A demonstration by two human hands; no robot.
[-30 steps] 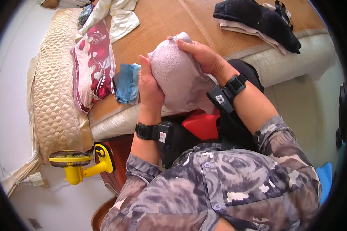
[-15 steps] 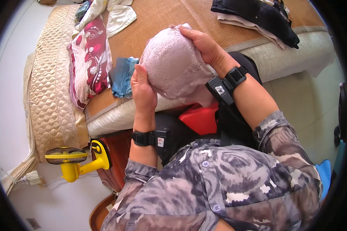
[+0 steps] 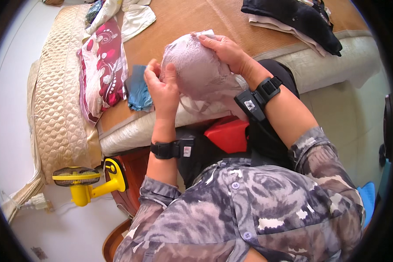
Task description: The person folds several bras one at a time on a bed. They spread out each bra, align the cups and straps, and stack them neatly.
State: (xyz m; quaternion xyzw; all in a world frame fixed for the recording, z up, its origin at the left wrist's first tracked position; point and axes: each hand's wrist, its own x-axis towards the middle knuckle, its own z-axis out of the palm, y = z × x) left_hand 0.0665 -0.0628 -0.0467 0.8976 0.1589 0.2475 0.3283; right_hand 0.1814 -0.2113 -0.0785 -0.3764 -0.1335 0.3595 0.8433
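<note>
A pale pink lace bra (image 3: 196,65) is held up over the near edge of the bed, its cups folded together and the lace facing me. My right hand (image 3: 228,51) grips its upper right edge, thumb on the front and fingers behind. At the left edge, my left hand (image 3: 163,85) has its thumb and fingers apart, with the thumb overlapping the lace; whether it touches the cloth is unclear. Part of the band and a strap hang below the cups. Just left of my left hand lies a folded blue cloth (image 3: 139,94) on the mat.
A woven brown mat (image 3: 183,17) covers the bed. Red patterned cloth (image 3: 107,61) lies at left, white cloth (image 3: 137,19) beyond it. A black bra (image 3: 292,19) rests on pale ones at far right. A yellow fan (image 3: 81,192) stands lower left; something red (image 3: 227,135) sits between my legs.
My left hand has loosened from the bra's left edge, its fingers spreading and shifting. The bra has tilted slightly and its lower part hangs looser. My right hand keeps its grip, moving slightly left.
</note>
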